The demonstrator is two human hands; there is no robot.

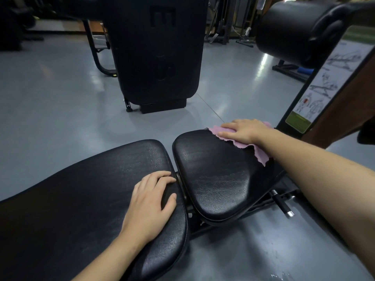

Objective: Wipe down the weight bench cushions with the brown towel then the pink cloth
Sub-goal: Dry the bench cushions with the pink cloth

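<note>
Straight fingers of the right hand (244, 130) press the ragged pink cloth (261, 151) flat at the far edge of the small black seat cushion (213, 179), left hand (150, 203) spread empty on the long black back cushion (81, 199) beside the gap, black roller pad (294, 31) overhead right.

Pretty sure I'm looking at a gym here: black padded bench cushions (213, 179) fill the bottom of my view, and there's a big padded roller (294, 31) up at 1 o'clock. An exercise diagram placard (324, 84) sits at 3 o'clock, with more machine frames (221, 21) across the shiny grey floor (50, 88) at 12.
</note>
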